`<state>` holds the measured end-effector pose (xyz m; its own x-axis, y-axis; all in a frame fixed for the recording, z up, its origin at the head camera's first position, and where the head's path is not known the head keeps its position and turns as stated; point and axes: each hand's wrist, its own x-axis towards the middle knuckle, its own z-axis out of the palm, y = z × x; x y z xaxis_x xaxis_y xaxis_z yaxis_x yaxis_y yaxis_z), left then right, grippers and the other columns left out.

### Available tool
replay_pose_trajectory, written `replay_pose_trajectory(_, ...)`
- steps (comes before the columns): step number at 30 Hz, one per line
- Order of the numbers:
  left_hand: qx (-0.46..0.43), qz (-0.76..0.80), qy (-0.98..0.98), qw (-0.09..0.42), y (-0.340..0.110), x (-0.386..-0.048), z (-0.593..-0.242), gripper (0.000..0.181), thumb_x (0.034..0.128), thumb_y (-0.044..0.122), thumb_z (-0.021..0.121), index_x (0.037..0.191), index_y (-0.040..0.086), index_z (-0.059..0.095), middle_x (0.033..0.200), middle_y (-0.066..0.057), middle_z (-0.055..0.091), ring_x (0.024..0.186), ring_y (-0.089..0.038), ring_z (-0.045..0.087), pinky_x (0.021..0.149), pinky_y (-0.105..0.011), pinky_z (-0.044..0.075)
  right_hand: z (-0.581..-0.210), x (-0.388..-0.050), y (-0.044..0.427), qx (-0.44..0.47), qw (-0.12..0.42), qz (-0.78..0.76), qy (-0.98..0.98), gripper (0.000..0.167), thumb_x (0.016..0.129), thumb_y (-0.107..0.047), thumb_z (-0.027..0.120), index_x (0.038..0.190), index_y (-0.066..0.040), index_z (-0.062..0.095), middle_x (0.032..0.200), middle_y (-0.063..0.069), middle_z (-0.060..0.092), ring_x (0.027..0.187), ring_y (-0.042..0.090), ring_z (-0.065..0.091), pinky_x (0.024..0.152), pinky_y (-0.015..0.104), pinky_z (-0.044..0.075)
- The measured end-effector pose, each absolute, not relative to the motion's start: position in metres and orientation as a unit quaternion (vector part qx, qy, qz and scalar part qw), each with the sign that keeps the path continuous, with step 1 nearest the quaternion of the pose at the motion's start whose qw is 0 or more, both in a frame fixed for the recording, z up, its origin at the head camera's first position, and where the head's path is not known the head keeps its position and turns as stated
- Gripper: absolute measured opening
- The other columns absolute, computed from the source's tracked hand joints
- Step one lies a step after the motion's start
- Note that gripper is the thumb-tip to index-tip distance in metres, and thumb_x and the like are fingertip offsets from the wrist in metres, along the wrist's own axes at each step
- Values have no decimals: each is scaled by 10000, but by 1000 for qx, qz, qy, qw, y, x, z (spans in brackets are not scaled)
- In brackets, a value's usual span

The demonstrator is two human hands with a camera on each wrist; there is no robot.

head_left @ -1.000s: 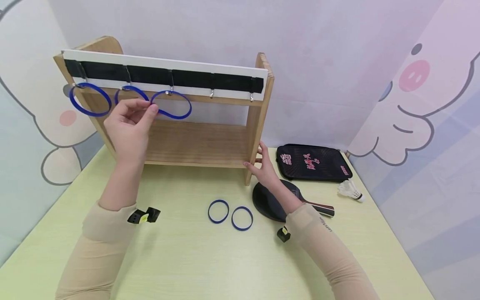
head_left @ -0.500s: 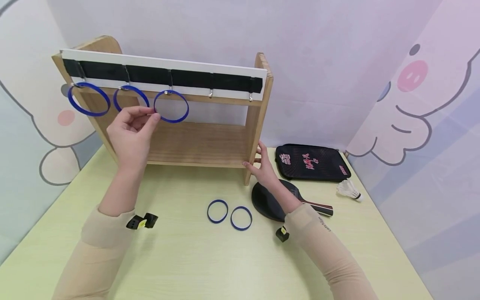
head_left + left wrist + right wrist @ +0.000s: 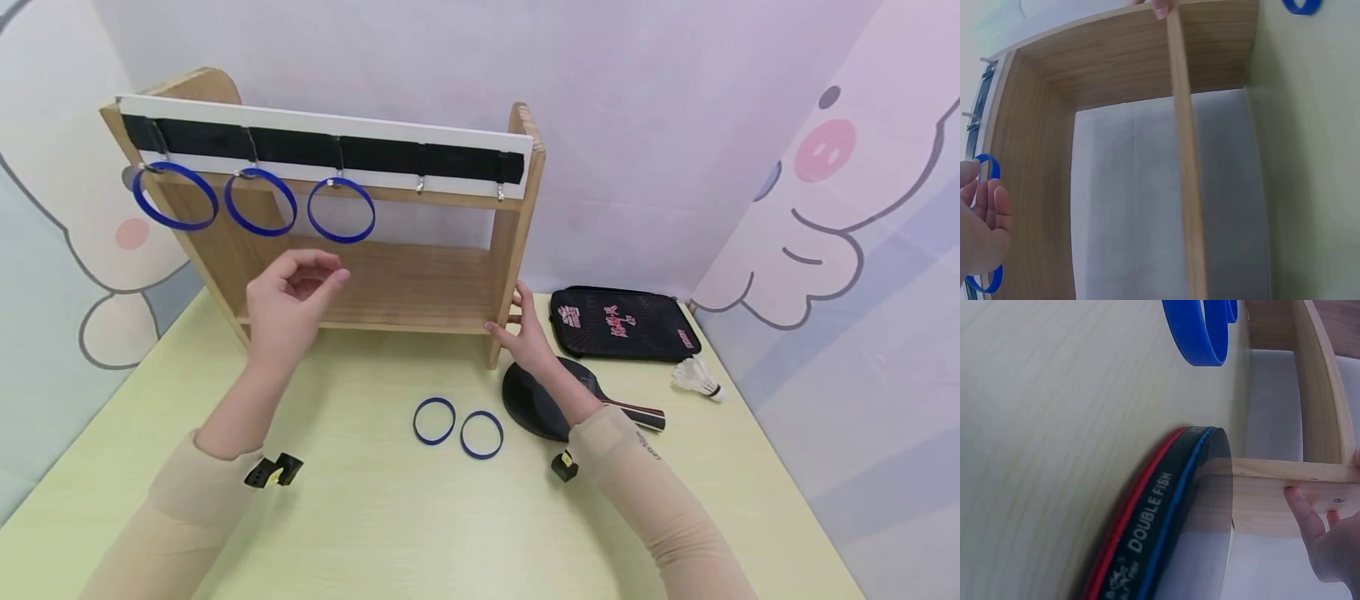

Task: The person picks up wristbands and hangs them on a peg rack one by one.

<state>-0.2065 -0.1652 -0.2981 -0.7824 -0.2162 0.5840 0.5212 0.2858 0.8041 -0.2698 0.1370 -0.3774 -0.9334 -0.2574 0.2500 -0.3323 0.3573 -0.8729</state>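
Three blue wristbands (image 3: 341, 242) hang from the left hooks of the white rail (image 3: 330, 129) with its black strip, fixed on a wooden shelf (image 3: 405, 279). My left hand (image 3: 288, 304) hovers just below the middle and right hanging bands, fingers loosely curved, thumb and fingertips apart and holding nothing. In the left wrist view the left hand (image 3: 982, 228) lies partly out of frame beside the bands. My right hand (image 3: 528, 337) holds the shelf's right side panel, thumb over the front edge, fingers (image 3: 1302, 509) on the outer face. Two more wristbands (image 3: 482, 435) lie flat on the table.
Two hooks (image 3: 421, 183) at the rail's right carry no band. A black table tennis bat (image 3: 536, 404) lies under the right forearm. Behind it are a black zip case (image 3: 626, 323) and a shuttlecock (image 3: 697, 379). Cartoon-printed walls (image 3: 817, 183) enclose the table.
My left hand has let go of the third wristband and moved down and slightly right. That band, stretched sideways earlier, now hangs round from its hook. The right hand keeps its place.
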Motion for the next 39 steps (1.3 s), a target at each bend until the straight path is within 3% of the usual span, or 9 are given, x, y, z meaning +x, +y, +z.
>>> replay_pose_trajectory(3,-123,-561,-766,290,-165,-207,-310,236,825,117,729,1023,4,667,946,-17,676,817,-65,610,709,-123,498,-377,-270,136,180,33,537,-824,816,891,-60,635,1481,-146,79,1402,261,291,1066,405,511,730,429,564)
replay_pose_trajectory(9,-185,-473,-824,252,-162,-205,-337,199,825,98,727,1001,21,675,935,-86,675,794,-52,586,683,-118,485,-399,-288,141,176,36,541,-822,833,890,-130,653,1484,-263,84,1418,210,296,1077,384,513,732,429,563)
replay_pose_trajectory(16,-265,-381,-866,186,-160,-207,-366,267,768,103,778,1018,82,685,947,-26,685,847,-152,608,658,-301,520,-406,-293,142,170,48,541,-822,839,877,-146,676,1464,-332,107,1401,158,321,1048,344,527,692,397,572)
replay_pose_trajectory(25,-314,-347,-883,38,-156,-209,-397,320,807,148,749,1109,96,655,1082,-3,636,996,-204,580,822,-449,518,-406,-291,142,167,40,540,-824,831,885,-161,668,1459,-354,99,1414,155,304,1064,346,511,698,398,571)
replay_pose_trajectory(32,-367,-332,-869,-23,-149,-213,-418,317,808,105,742,1111,82,652,1072,-44,636,1009,-238,578,869,-448,496,-376,-269,137,169,19,538,-825,813,896,-78,635,1481,-187,81,1423,239,274,1093,407,493,751,453,560)
replay_pose_trajectory(36,-379,-306,-872,-45,-145,-217,-423,309,808,110,743,1104,117,657,1084,32,628,1036,-182,569,900,-409,487,-378,-271,138,173,23,538,-825,819,893,-73,637,1481,-171,75,1416,247,274,1082,404,493,740,438,563)
replay_pose_trajectory(39,-383,-285,-876,-68,-144,-220,-427,311,806,118,746,1104,136,660,1091,60,622,1048,-166,565,922,-390,476,-388,-279,140,171,26,540,-824,830,894,-113,645,1484,-228,73,1425,219,273,1083,392,493,731,433,564)
